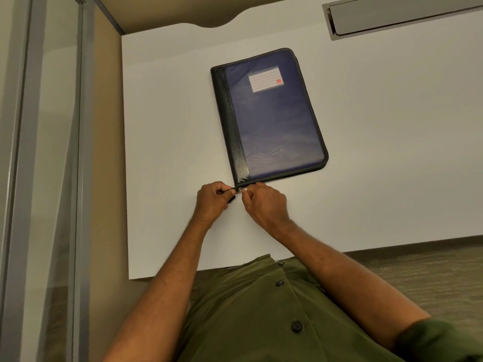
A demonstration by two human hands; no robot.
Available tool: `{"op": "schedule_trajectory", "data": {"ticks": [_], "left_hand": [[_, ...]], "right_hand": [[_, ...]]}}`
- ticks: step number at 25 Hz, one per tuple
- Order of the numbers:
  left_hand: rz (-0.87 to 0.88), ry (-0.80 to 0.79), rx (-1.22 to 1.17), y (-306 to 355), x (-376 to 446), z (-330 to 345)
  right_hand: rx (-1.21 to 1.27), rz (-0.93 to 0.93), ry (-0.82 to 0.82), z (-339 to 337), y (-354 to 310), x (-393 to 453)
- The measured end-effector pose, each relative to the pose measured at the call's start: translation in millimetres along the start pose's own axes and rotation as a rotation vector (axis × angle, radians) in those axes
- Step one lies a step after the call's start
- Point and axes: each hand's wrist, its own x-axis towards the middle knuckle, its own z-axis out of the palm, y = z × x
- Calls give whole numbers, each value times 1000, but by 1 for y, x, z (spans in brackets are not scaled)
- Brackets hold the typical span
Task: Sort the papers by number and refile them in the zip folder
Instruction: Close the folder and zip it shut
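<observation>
Folder (271,116): zipped, near table (392,152) left edge. Left hand (211,198) pinches its corner tab; right hand (264,202) pinches zip pull. Step: unzipping. Next: run pull round.

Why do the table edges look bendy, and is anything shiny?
Head view: the wide lens curves the white table edges; soft even light with faint shadows; slight sheen on the blue zip folder and its black spine; both hands, left hand and right hand, look reasonably sharp.
</observation>
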Motion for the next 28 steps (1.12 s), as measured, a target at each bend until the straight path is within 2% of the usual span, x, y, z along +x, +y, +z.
{"op": "schedule_trajectory", "data": {"ticks": [10,20,23,26,28], "left_hand": [[74,66,80,-4,1,4],[16,96,49,-8,3,-10],[-12,116,37,-15,5,-28],[-31,50,103,-18,5,-44],[-37,-54,207,-14,8,-52]], "right_hand": [[-128,-28,142,-18,26,-4],[-173,204,243,-63,109,0],[-251,186,226,-78,136,2],[-282,105,234,-79,143,0],[-257,83,253,-76,143,0]]}}
